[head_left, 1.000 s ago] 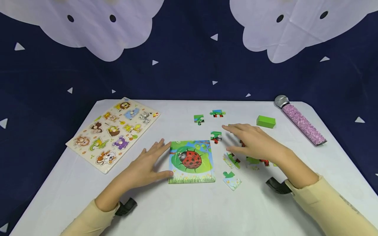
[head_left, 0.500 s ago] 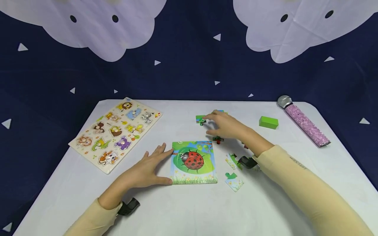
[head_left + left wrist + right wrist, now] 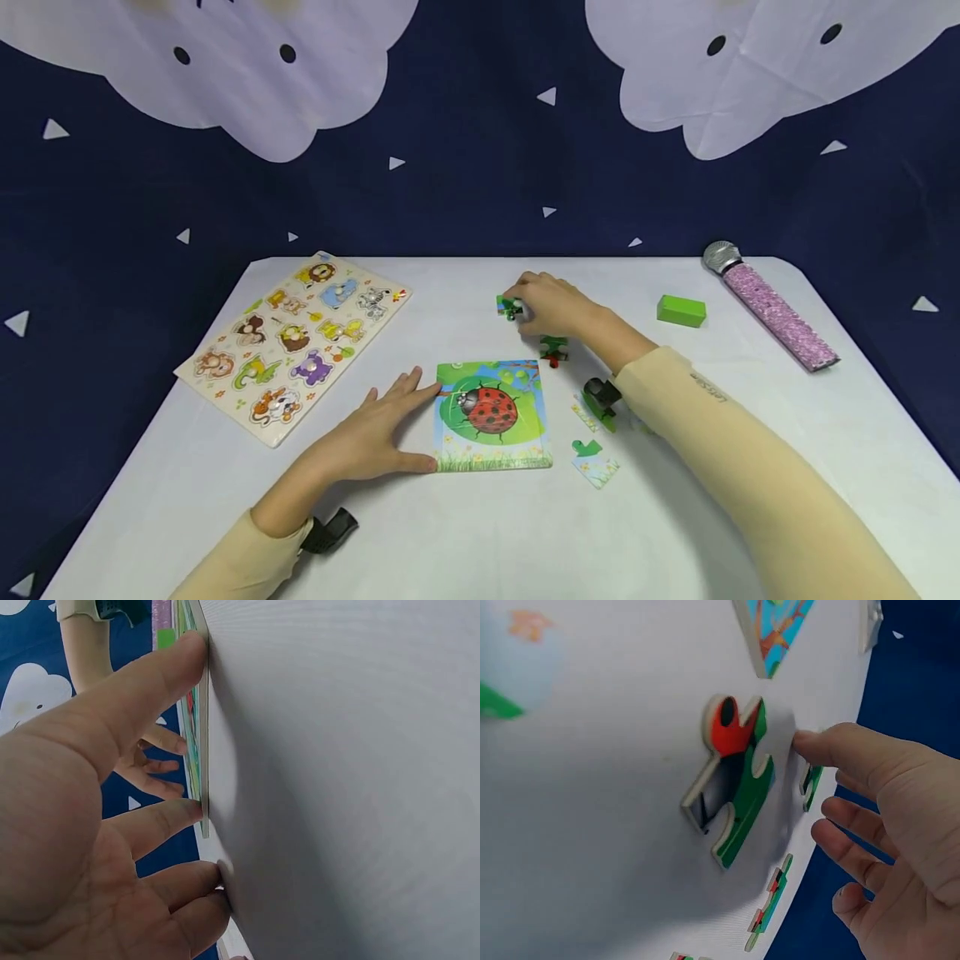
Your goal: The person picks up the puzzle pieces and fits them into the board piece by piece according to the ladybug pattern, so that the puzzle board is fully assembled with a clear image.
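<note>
A square ladybug puzzle board (image 3: 491, 454) lies on the white table. Against its left edge, my left hand (image 3: 367, 437) rests with spread, straight fingers; in the left wrist view the thumb and index finger touch the board's rim (image 3: 203, 735). Farther back, my right hand (image 3: 558, 307) reaches over a small green puzzle piece (image 3: 506, 306), which its fingers partly cover. The right wrist view has the thumb beside that piece (image 3: 814, 787), with the fingers loosely bent and no grip visible. Nearer the board lies a green and red puzzle piece (image 3: 746, 784).
Several loose pieces, including a flowered one (image 3: 597, 471), lie right of the board, some hidden by the right wrist. An animal peg puzzle (image 3: 300, 333) lies on the left. At back right are a green block (image 3: 681, 311) and a pink glittery microphone (image 3: 780, 317).
My right hand has moved left and away from me, from above the right-hand pieces to the small green piece at the back. The left hand has stayed by the board.
</note>
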{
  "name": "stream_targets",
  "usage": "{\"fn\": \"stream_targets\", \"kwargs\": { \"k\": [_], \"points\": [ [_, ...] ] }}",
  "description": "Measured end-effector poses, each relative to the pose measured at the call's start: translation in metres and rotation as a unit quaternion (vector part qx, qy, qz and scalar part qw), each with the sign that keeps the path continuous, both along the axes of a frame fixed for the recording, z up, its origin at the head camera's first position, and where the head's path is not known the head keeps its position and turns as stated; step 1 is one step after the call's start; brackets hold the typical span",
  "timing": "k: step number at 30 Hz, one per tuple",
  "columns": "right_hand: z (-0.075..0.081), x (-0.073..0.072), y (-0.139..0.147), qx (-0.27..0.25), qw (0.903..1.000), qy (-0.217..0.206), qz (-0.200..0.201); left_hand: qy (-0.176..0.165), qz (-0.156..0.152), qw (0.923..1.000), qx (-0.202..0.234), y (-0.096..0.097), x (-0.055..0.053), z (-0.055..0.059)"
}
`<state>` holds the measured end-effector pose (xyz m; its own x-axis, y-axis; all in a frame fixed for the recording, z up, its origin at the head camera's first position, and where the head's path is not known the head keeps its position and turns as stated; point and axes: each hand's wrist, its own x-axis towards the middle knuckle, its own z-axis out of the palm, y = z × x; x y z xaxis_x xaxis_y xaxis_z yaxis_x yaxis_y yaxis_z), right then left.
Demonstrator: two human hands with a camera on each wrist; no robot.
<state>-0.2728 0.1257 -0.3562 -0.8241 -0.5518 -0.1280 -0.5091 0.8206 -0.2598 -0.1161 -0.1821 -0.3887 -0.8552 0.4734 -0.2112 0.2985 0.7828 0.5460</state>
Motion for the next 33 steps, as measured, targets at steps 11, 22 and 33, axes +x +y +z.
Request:
{"fn": "stream_targets", "kwargs": {
  "k": [11,22,33],
  "points": [
    [0.004,-0.013,0.002,-0.045,0.9968,-0.066,-0.003,0.008,-0.003,0.9999,-0.012,0.003,0.000,0.005],
    [0.001,-0.020,0.002,-0.056,0.9957,-0.073,-0.014,0.015,-0.003,0.9996,-0.023,0.003,0.000,0.007],
    [-0.001,-0.021,0.001,-0.073,0.9938,-0.082,-0.020,0.010,-0.005,0.9996,-0.025,0.002,0.001,0.004]
  ]
}}
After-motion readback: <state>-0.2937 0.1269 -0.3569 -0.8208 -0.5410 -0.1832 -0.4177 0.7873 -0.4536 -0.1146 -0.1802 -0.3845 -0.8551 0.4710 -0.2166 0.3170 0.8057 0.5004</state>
